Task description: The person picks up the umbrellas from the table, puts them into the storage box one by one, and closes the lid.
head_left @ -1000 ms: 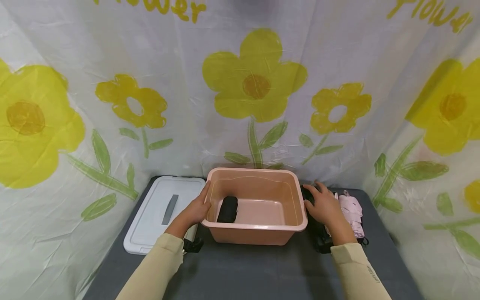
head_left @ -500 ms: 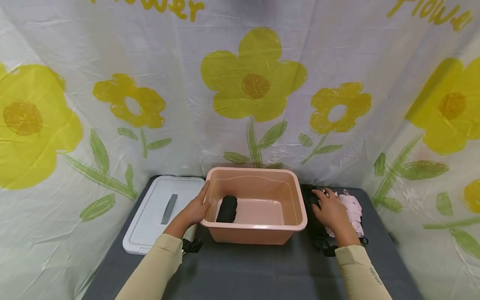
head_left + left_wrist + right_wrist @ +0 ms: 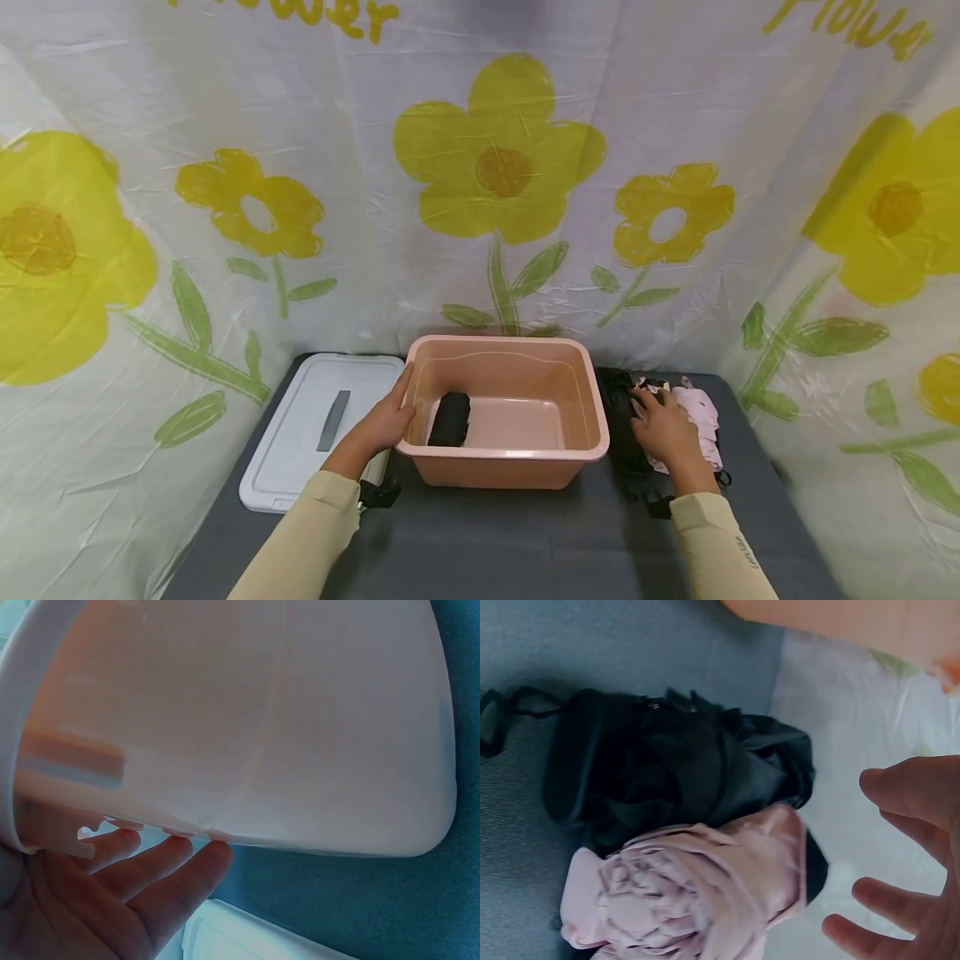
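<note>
My left hand (image 3: 381,423) rests against the left side of a pink plastic bin (image 3: 498,472). In the left wrist view, its extended fingers (image 3: 187,889) touch the outer wall below the rim. A black rolled bundle (image 3: 450,419) lies inside the bin at the left. My right hand (image 3: 667,435) is over the items right of the bin, fingers spread and holding nothing. Below it are a black, loosely gathered folding umbrella (image 3: 697,761) with a strap and a gathered pink one (image 3: 682,892). A small patterned piece (image 3: 652,385) shows by the fingertips.
A white lid (image 3: 288,450) with a grey handle (image 3: 333,421) lies left of the bin. Everything stands on a dark grey table (image 3: 480,550). Behind and beside it hangs a white curtain (image 3: 360,250) printed with yellow flowers.
My right hand has moved from beside the bin's right rim to the right, over the umbrellas. The left hand stays at the bin. The head view has shifted slightly.
</note>
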The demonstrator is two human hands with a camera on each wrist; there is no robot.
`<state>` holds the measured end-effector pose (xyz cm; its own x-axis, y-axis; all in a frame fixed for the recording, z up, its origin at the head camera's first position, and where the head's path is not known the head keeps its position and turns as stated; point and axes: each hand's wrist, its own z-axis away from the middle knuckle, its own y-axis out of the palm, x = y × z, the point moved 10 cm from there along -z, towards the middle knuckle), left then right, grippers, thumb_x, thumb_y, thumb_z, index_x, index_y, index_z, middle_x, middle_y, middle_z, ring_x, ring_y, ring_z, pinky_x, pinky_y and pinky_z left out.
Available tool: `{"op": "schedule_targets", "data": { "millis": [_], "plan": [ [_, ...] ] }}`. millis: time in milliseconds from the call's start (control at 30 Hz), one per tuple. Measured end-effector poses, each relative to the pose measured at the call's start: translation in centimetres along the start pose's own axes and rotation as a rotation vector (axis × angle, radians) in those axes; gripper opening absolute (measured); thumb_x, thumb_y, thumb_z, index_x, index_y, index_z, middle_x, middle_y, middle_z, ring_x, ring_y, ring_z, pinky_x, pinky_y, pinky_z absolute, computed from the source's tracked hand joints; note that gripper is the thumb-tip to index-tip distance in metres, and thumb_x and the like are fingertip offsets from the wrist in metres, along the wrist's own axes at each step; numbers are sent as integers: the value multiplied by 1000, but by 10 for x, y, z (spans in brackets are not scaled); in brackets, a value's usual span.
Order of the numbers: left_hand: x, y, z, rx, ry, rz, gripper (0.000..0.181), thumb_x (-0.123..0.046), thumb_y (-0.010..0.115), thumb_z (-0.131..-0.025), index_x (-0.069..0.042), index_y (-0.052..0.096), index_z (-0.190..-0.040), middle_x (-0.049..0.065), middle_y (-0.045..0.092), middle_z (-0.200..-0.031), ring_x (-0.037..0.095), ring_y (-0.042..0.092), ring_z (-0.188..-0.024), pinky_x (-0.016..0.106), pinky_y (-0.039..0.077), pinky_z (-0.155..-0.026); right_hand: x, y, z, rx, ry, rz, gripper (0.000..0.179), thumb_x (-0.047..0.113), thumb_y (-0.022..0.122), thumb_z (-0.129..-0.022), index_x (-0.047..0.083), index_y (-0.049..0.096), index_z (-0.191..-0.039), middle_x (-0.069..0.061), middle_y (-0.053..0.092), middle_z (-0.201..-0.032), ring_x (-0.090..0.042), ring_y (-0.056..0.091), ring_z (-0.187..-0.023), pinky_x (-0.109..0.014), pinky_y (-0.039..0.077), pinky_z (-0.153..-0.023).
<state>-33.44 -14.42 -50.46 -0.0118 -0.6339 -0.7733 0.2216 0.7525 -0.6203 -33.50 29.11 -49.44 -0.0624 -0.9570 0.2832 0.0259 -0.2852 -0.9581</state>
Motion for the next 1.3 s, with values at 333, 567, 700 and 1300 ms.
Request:
{"op": "schedule_targets", "data": {
  "millis": [333,567,700,1300],
  "plan": [
    [-1,0,-2,10,15,-7,71,-8,35,-97,-16,-2,-157,30,19,-156,46,47,-125,54,47,-92,-19,16,-5,14,17,-26,53,24,53,-90,12,45,-142,-33,30,-145,-59,38,-123,-72,37,-88],
    [1,-1,-3,16,2,0,72,-9,35,-96,-18,-2,-157,31,20,-155,48,45,-127,56,46,-94,-23,21,-9,29,48,-33,52,24,54,-90,11,47,-140,-35,29,-145,-61,38,-122,-73,37,-88],
    [1,-1,-4,26,-8,14,72,-10,35,-96,-19,-3,-157,30,18,-156,48,44,-129,57,45,-95,-28,22,-11,46,76,-44,52,22,54,-90,10,47,-140,-38,28,-144,-61,39,-121,-72,38,-88],
    [-1,-2,-10,44,-13,28,72,-9,34,-97,-19,-3,-157,29,19,-156,45,47,-125,53,48,-92,-31,40,-36,266,80,12,56,15,50,-90,10,44,-145,-39,28,-147,-60,37,-125,-68,44,-80]
  ]
}}
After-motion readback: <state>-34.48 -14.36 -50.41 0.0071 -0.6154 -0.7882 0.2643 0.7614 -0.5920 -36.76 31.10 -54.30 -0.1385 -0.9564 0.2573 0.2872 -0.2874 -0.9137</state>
